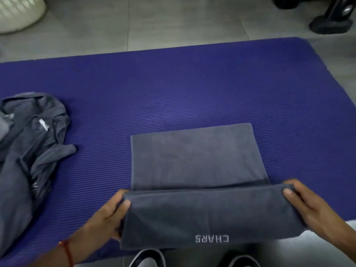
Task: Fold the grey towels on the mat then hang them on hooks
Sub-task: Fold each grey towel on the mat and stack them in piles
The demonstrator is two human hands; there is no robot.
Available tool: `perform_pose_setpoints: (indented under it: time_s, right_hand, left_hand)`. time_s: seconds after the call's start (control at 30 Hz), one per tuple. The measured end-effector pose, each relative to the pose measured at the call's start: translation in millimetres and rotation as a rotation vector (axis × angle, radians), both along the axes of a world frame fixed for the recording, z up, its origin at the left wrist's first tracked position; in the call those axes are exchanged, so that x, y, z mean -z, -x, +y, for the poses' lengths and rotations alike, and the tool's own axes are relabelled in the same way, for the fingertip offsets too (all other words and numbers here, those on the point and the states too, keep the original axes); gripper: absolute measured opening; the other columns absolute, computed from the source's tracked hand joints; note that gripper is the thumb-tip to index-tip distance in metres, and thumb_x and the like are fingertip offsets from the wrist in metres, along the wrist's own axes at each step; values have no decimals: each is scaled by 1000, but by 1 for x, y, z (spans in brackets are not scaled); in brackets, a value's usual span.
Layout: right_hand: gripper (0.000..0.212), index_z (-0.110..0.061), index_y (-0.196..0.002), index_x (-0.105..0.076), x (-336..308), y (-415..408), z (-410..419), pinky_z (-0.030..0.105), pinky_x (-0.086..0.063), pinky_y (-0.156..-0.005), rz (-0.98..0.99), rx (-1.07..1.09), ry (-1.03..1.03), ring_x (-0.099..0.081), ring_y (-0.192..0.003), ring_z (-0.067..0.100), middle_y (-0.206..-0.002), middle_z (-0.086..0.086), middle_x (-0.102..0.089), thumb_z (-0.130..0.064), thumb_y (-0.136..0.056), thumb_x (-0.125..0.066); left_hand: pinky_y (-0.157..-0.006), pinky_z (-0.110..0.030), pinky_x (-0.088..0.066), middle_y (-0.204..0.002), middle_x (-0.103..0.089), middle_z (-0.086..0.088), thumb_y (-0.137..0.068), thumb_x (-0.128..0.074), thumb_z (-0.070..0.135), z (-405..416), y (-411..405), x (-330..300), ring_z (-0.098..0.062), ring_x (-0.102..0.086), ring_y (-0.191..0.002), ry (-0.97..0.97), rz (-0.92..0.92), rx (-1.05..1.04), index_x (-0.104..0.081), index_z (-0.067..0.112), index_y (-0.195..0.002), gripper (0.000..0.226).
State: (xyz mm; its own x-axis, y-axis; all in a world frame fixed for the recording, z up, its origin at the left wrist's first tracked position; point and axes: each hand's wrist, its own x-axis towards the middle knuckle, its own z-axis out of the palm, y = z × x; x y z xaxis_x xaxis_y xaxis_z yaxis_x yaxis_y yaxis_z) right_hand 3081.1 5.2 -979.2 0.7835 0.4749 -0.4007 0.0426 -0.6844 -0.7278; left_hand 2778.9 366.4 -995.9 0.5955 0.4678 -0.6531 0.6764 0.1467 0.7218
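A grey towel (pixel 194 158) lies flat on the purple mat (pixel 173 89) in front of me, and its near part is folded over, showing white letters. My left hand (pixel 107 214) grips the left end of that fold, thumb on top. At the fold's right end my right hand (pixel 306 205) pinches the cloth the same way. A heap of crumpled grey towels (pixel 28 151) rests on the mat's left side.
Grey floor tiles (pixel 154 22) surround the mat. A white ribbed object (pixel 19 12) sits at the far left corner and a black stand base (pixel 331 24) at the far right. My shoe tips (pixel 148 258) show at the bottom edge.
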Motion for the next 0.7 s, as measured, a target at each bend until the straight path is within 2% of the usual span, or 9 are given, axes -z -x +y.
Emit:
perform_pose_setpoints:
  time_s: [0.07,0.13,0.17,0.23,0.33,0.47,0.53,0.6,0.7]
  right_hand:
    - [32,-36,-97,-60,3,-10,13,25,-51,-63,-84,17,7,-66,-76,16,-80,-6,-69,-67,-92,-51]
    - [16,-30,-94,-56,10,-32,35,31,-50,-52,-152,79,4,-63,-73,21,-78,-2,-66,-43,-102,-51]
    - [14,-27,-95,-56,15,-46,48,31,-48,-52,-182,107,0,-63,-73,22,-79,-1,-65,-37,-103,-51]
    - [14,-23,-100,-56,26,-73,77,33,-46,-65,-240,119,-17,-65,-78,23,-83,0,-67,-36,-104,-52]
    - [20,-21,-107,-55,44,-105,111,37,-47,-74,-249,72,31,-65,-84,23,-86,-1,-67,-40,-105,-49]
    - [35,-14,-120,-56,62,-123,127,38,-47,-80,-196,-1,195,-65,-94,27,-90,1,-65,-44,-105,-45]
    - [38,-13,-123,-55,63,-126,129,39,-50,-80,-219,22,206,-66,-90,27,-89,5,-67,-45,-105,-45]
    - [36,-14,-120,-55,59,-128,133,40,-51,-75,-292,20,178,-66,-78,24,-80,7,-68,-46,-105,-45]
    - [35,-14,-115,-54,55,-131,142,45,-53,-72,-364,8,172,-64,-73,27,-76,8,-66,-46,-105,-44]
  left_hand:
    - [-45,-36,-53,-66,-64,-1,-108,-38,11,10,-19,-6,-15,-61,-52,-20,-57,-23,-56,18,-111,20]
    - [-51,-37,-51,-73,-63,-7,-108,-39,20,30,-46,-11,-23,-58,-59,-89,-138,-27,-55,17,-112,17]
    - [-57,-41,-51,-79,-62,-11,-108,-40,23,41,-61,-8,-27,-58,-65,-120,-175,-40,-55,18,-113,16]
    - [-65,-47,-54,-90,-65,-16,-107,-44,25,62,-89,2,-28,-61,-76,-163,-205,-76,-55,20,-110,12]
    - [-66,-41,-60,-95,-70,-7,-107,-46,25,88,-122,26,-23,-69,-81,-291,-105,-87,-55,21,-104,10]
    - [-83,-55,-56,-103,-67,-12,-105,-48,33,102,-138,50,-38,-65,-96,-470,107,-19,-55,17,-108,17]
    - [-87,-54,-55,-108,-64,-14,-105,-46,32,100,-138,50,-39,-63,-101,-506,150,-25,-52,16,-109,18]
    - [-87,-53,-55,-106,-63,-14,-106,-45,30,96,-138,47,-39,-62,-100,-525,154,-53,-52,15,-111,17]
    - [-81,-47,-53,-101,-59,-11,-106,-43,28,93,-136,48,-34,-60,-91,-565,167,-84,-51,12,-117,22]
